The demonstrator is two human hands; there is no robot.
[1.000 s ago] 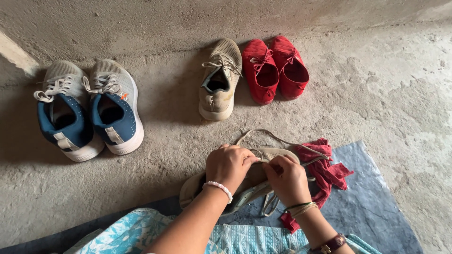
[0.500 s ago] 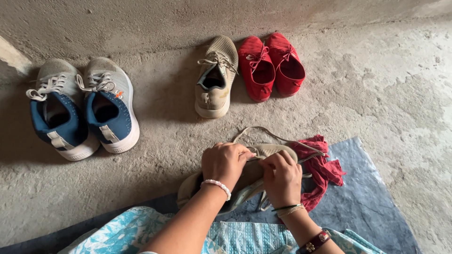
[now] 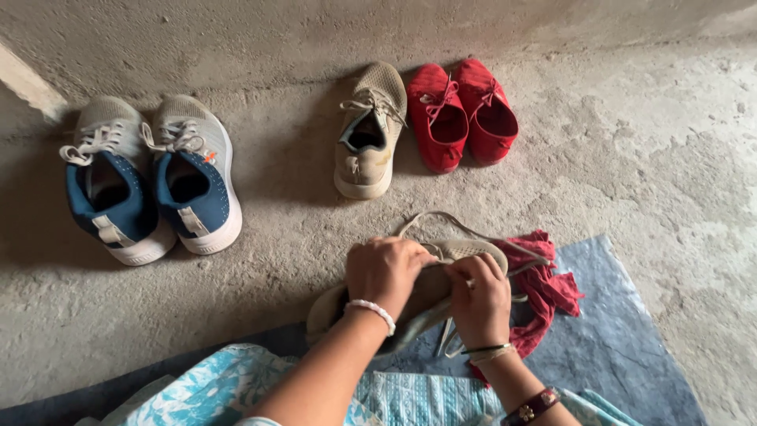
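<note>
- Lower centre of the frame: left hand (image 3: 384, 272) clamped over the upper of a beige shoe (image 3: 430, 296), fingers curled and pressed together on it.
- Just to its right, right hand (image 3: 479, 300) – fingers bunched close, tips pinching at the shoe's opening where the laces (image 3: 465, 229) run; exactly which strand sits in the pinch, hard to tell.
- Beige shoe held between both hands, lying on its side, toe toward the right, heel toward the lower left, over the near edge of a grey-blue mat (image 3: 623, 339).
- Loose lace looping out above the shoe onto the concrete floor (image 3: 670, 158), more ends dangling below the right hand.
- Crumpled red cloth (image 3: 548, 292) right beside the shoe on the mat, touching it on the right.
- Top centre: matching beige shoe (image 3: 369, 134) standing alone, laced, toe pointing up the frame.
- Just right of that – a pair of red shoes (image 3: 461, 114), side by side, touching.
- Upper left: pair of grey-and-blue sneakers (image 3: 150, 177) with white laces, well apart from the hands.
- Bottom edge: pale blue patterned fabric (image 3: 221, 386) under the forearms.
</note>
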